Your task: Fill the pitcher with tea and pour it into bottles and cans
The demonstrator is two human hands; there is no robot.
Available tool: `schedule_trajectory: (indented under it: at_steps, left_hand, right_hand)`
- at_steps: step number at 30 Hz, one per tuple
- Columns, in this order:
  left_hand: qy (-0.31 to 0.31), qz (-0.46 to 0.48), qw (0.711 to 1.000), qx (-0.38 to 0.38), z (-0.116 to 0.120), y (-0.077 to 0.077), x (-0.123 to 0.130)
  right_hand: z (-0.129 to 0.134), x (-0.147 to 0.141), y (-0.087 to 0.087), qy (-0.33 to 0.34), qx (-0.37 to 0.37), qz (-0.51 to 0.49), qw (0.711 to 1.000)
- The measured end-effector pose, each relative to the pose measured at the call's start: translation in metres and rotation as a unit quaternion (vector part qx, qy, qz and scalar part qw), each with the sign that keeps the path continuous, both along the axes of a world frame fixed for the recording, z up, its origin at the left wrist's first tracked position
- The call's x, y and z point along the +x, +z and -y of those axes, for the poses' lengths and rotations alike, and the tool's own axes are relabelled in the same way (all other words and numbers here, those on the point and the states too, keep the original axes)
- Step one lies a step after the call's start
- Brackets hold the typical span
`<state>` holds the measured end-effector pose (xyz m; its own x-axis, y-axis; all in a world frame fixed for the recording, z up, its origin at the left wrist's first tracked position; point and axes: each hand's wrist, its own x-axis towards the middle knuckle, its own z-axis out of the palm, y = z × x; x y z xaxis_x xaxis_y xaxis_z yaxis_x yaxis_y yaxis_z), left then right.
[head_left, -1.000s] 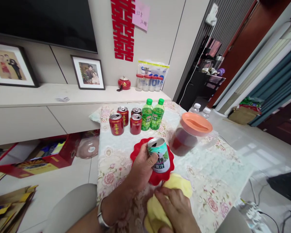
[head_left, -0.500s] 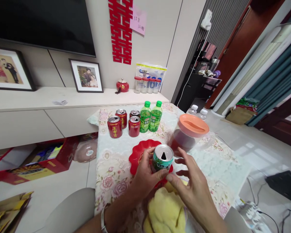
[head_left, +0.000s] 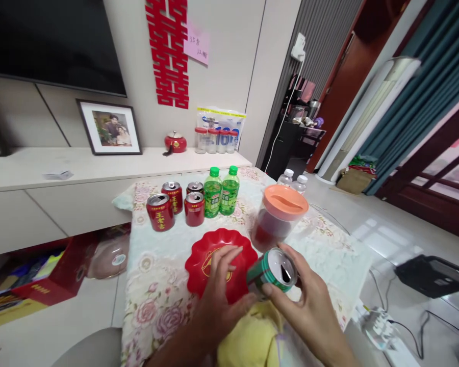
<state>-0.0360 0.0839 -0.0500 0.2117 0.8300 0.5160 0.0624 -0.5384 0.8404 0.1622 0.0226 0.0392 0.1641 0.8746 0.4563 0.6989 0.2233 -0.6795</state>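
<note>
A green drink can (head_left: 265, 272) with an opened silver top is tilted to the right in my right hand (head_left: 306, 300), its thumb and fingers around the top end. Beside the can, my left hand (head_left: 222, 300) has its fingers apart and holds nothing. Under and behind the left hand lies a red scalloped plate (head_left: 202, 250) with a gold print. A crumpled yellow cloth (head_left: 248, 339) sits below both hands, close to my body.
Several red cans (head_left: 160, 214) and two green-capped bottles (head_left: 229, 191) stand at the table's back. A container with an orange lid (head_left: 285, 201) stands right of the plate, two clear bottles (head_left: 299, 184) behind it. A power strip (head_left: 384, 326) lies at the right.
The can has passed from my left hand to my right and tipped over to the right. My left hand has let go and opened. The view has turned a little rightward.
</note>
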Motion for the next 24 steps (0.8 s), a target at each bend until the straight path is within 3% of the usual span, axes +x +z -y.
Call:
schedule_trajectory:
  at_steps: [5, 9, 16, 24]
  left_hand:
    - [0.085, -0.05, 0.995, 0.002, -0.014, 0.008, -0.008]
    - [0.15, -0.077, 0.985, 0.044, -0.021, 0.01, -0.008]
    - [0.159, -0.158, 0.971, 0.079, -0.02, 0.001, -0.013]
    - [0.123, -0.213, 0.959, 0.142, -0.03, -0.01, -0.027]
  right_hand:
    - [0.014, 0.068, 0.007, -0.035, -0.063, -0.046, 0.996]
    - [0.0, 0.123, 0.0, -0.103, -0.07, -0.033, 0.992]
    - [-0.069, 0.197, -0.025, -0.17, -0.057, -0.049, 0.983]
    - [-0.164, 0.249, -0.039, -0.198, -0.059, -0.08, 0.975]
